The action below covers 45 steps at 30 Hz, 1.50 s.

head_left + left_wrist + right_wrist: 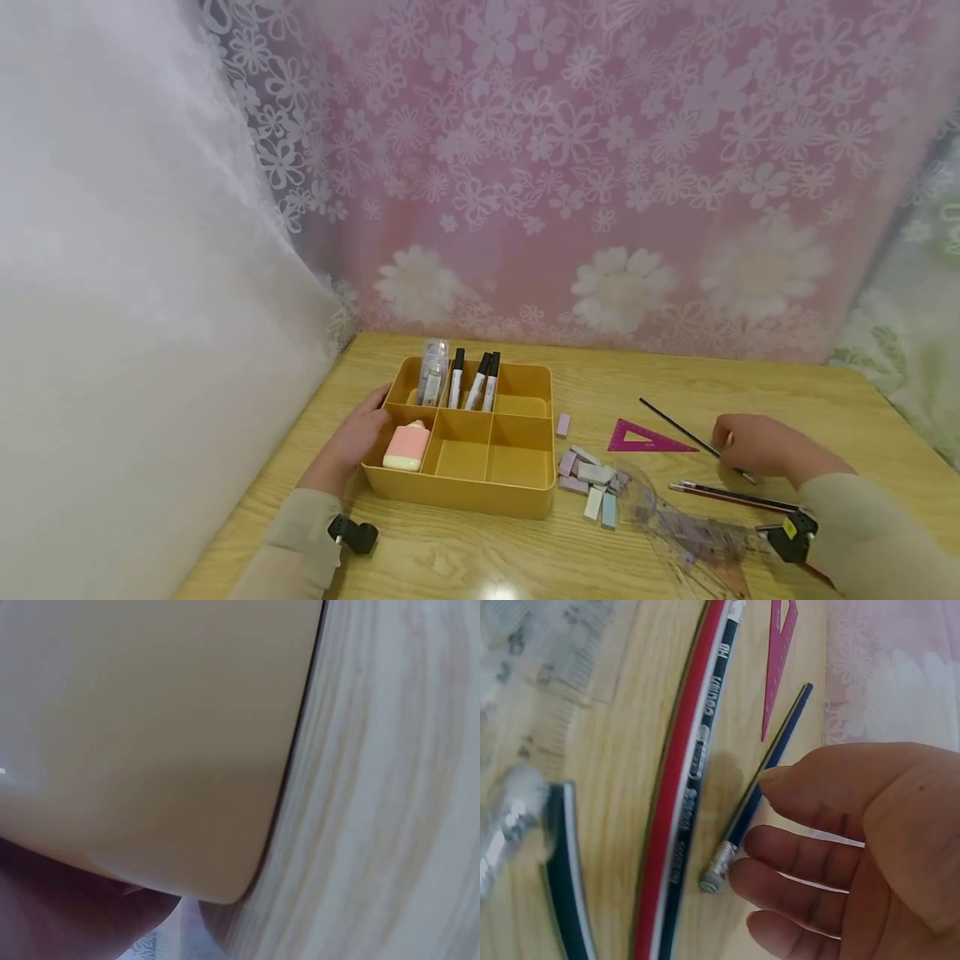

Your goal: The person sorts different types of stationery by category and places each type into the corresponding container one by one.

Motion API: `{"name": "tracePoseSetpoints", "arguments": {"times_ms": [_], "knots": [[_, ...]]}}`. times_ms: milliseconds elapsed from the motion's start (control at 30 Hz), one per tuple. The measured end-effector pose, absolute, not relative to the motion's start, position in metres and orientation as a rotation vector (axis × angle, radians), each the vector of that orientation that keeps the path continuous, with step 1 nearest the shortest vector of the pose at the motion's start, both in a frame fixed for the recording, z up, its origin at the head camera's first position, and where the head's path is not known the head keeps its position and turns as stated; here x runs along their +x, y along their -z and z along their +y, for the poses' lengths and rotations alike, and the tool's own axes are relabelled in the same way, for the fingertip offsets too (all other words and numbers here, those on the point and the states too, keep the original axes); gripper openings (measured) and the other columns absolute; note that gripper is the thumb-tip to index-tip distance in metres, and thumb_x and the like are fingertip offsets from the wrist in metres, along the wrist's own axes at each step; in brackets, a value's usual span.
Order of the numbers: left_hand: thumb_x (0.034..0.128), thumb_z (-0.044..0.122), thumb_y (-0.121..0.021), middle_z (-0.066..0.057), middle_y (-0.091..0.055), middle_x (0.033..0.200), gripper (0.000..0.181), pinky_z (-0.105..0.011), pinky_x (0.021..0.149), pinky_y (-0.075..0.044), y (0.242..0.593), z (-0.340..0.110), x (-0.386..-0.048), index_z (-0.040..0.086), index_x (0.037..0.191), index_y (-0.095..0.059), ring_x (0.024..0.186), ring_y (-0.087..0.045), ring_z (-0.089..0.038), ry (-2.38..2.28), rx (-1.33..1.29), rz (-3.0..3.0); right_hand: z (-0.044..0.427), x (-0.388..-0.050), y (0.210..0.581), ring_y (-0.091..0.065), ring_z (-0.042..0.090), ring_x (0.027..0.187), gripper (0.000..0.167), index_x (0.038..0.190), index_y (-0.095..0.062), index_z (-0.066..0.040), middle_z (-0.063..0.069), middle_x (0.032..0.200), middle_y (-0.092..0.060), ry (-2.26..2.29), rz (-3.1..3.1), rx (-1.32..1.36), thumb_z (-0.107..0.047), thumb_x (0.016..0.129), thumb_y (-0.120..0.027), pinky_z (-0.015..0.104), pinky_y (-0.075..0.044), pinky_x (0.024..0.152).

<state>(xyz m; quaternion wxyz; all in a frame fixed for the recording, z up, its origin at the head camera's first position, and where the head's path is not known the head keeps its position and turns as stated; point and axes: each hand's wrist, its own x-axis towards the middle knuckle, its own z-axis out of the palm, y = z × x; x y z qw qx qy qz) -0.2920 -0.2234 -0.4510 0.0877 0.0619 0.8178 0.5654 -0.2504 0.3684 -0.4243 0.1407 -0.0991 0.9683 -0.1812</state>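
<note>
A yellow organizer box [457, 497] with six compartments sits on the table. My left hand [358, 437] grips its left wall, thumb at the rim; in the left wrist view the box wall hides most of the hand. Clear bottle-like items [432, 375], several black-capped markers [476, 385] and a pink-and-cream bottle [407, 447] stand or lie in its compartments. On the right, my right hand [757, 446] pinches a dark blue pencil [772, 757] near its eraser end, thumb tip against the shaft. A magenta set square [647, 437] lies just left of that pencil.
Several small erasers [592, 475] are heaped beside the box's right side. More pencils [731, 497] lie nearer the right sleeve, with clear rulers [693, 533] close to the front edge. A floral curtain [585, 167] hangs behind the table, and white cloth [150, 292] hangs at left.
</note>
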Motion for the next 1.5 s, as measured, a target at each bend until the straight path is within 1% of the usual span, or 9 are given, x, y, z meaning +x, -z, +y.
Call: {"name": "tracePoseSetpoints", "arguments": {"times_ms": [267,433,567,700,800,933,1133,1333,1500], "knots": [[0.1008,0.014,-0.037,-0.013,-0.022,0.166,0.064,-0.057,0.120,-0.010,0.448,-0.222,-0.293,0.014,0.163,-0.022,0.152,-0.013,-0.033,-1.689,0.180,2.449,0.359,-0.257,0.426,-0.051,0.021,0.070,0.022,0.107,-0.061,-0.001,0.007,0.095,-0.065,0.520,2.833,-0.270,-0.004,0.086,-0.059,0.041,-0.045,0.063],[0.1013,0.014,-0.038,-0.015,-0.022,0.165,0.064,-0.057,0.120,-0.011,0.450,-0.224,-0.293,0.012,0.163,-0.021,0.152,-0.013,-0.034,-1.719,0.209,2.425,0.352,-0.263,0.430,-0.055,0.021,0.076,0.022,0.108,-0.062,-0.001,0.008,0.099,-0.066,0.468,2.848,-0.249,-0.006,0.087,-0.061,0.044,-0.049,0.065],[0.1016,0.014,-0.038,-0.016,-0.022,0.165,0.063,-0.057,0.119,-0.011,0.450,-0.222,-0.290,0.011,0.162,-0.022,0.152,-0.014,-0.035,-1.718,0.209,2.426,0.350,-0.266,0.434,-0.054,0.021,0.073,0.021,0.107,-0.062,-0.001,0.007,0.095,-0.065,0.458,2.850,-0.235,-0.006,0.086,-0.064,0.042,-0.049,0.063],[0.1011,0.014,-0.037,-0.014,-0.025,0.164,0.062,-0.057,0.119,-0.012,0.451,-0.222,-0.290,0.013,0.162,-0.024,0.151,-0.015,-0.034,-1.694,0.205,2.458,0.352,-0.268,0.435,-0.053,0.022,0.071,0.025,0.110,-0.061,0.002,0.007,0.095,-0.065,0.473,2.839,-0.226,-0.010,0.088,-0.064,0.040,-0.047,0.061],[0.1008,0.014,-0.037,-0.014,-0.024,0.164,0.063,-0.057,0.119,-0.012,0.452,-0.222,-0.291,0.013,0.162,-0.023,0.151,-0.016,-0.034,-1.692,0.199,2.458,0.354,-0.270,0.434,-0.052,0.021,0.068,0.026,0.112,-0.062,0.003,0.006,0.090,-0.064,0.511,2.845,-0.228,-0.016,0.093,-0.062,0.039,-0.044,0.058],[0.1010,0.013,-0.037,-0.014,-0.021,0.165,0.064,-0.056,0.120,-0.012,0.451,-0.223,-0.291,0.012,0.163,-0.021,0.151,-0.015,-0.033,-1.713,0.200,2.423,0.350,-0.270,0.427,-0.047,0.021,0.063,0.022,0.108,-0.060,0.000,0.006,0.086,-0.060,0.584,2.892,-0.261,-0.019,0.097,-0.059,0.038,-0.040,0.057],[0.1022,0.011,-0.036,-0.017,-0.019,0.166,0.062,-0.057,0.120,-0.009,0.442,-0.222,-0.288,0.009,0.162,-0.019,0.151,-0.013,-0.035,-1.721,0.190,2.388,0.329,-0.267,0.408,-0.044,0.020,0.066,0.011,0.097,-0.055,-0.006,0.005,0.083,-0.054,0.717,2.943,-0.355,-0.016,0.098,-0.057,0.038,-0.037,0.061],[0.1012,0.006,-0.034,-0.021,-0.018,0.165,0.063,-0.059,0.119,-0.010,0.423,-0.216,-0.278,0.003,0.162,-0.017,0.151,-0.012,-0.039,-1.697,0.176,2.370,0.295,-0.262,0.381,-0.057,0.023,0.075,0.017,0.105,-0.054,-0.004,0.006,0.092,-0.063,0.922,2.842,-0.387,-0.020,0.102,-0.054,0.038,-0.047,0.063],[0.1012,0.009,-0.036,-0.019,-0.018,0.165,0.064,-0.058,0.119,-0.011,0.433,-0.219,-0.282,0.006,0.162,-0.018,0.151,-0.013,-0.038,-1.714,0.170,2.367,0.268,-0.263,0.365,-0.059,0.025,0.076,0.021,0.110,-0.053,-0.004,0.007,0.089,-0.064,1.077,2.784,-0.430,-0.024,0.103,-0.056,0.037,-0.051,0.063]]}}
